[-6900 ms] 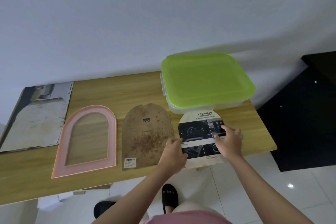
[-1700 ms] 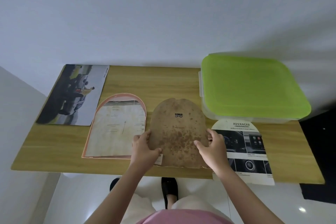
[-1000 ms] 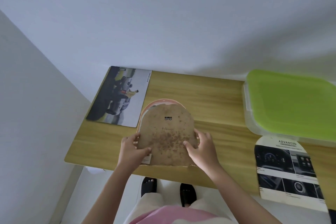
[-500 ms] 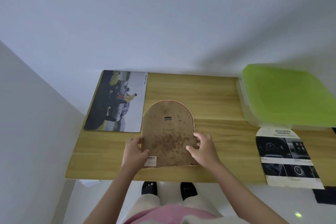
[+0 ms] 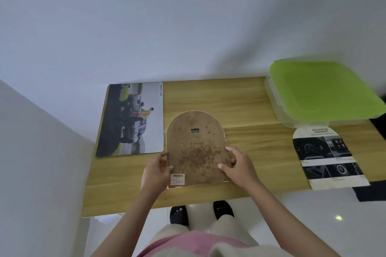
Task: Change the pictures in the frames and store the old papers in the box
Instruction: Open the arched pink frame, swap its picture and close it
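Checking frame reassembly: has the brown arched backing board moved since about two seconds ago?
Yes. The brown arched backing board moved left, away from the green-lidded plastic box, toward the car poster, and now covers the pink frame.

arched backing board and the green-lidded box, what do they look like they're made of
Arched backing board: likely pressed fibreboard or thick card, matte brown, mottled with dark stains, small metal hanger near the top. Box: plastic by its look, with a cloudy translucent base and a smooth, glossy lime-green lid.

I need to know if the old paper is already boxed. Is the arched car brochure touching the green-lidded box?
Cannot tell. In the head view the arched brochure has its rounded top right at the box base, with no visible gap, but contact isn't plain.
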`<control>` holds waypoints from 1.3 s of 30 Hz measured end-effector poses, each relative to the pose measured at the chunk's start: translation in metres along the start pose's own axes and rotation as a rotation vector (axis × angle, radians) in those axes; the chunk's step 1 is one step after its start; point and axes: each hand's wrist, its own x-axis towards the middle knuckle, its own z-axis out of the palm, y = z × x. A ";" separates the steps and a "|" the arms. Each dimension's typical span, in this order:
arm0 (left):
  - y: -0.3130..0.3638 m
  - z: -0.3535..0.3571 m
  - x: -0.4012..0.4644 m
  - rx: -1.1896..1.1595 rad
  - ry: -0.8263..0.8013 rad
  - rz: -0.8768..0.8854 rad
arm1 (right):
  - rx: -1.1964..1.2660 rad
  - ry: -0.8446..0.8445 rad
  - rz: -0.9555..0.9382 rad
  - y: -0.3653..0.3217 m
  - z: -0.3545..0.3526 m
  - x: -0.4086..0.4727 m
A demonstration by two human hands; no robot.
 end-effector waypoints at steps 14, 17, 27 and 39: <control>0.001 -0.005 0.017 0.124 -0.216 0.043 | -0.188 -0.206 0.055 -0.011 -0.004 0.016; 0.004 -0.007 0.024 0.168 -0.273 0.019 | -0.269 -0.304 0.051 -0.018 -0.008 0.027; 0.017 -0.016 0.039 0.303 -0.373 0.026 | -0.336 -0.239 0.029 -0.032 -0.012 0.042; 0.042 -0.028 0.052 0.365 -0.546 -0.020 | -0.619 -0.415 0.089 -0.073 -0.016 0.069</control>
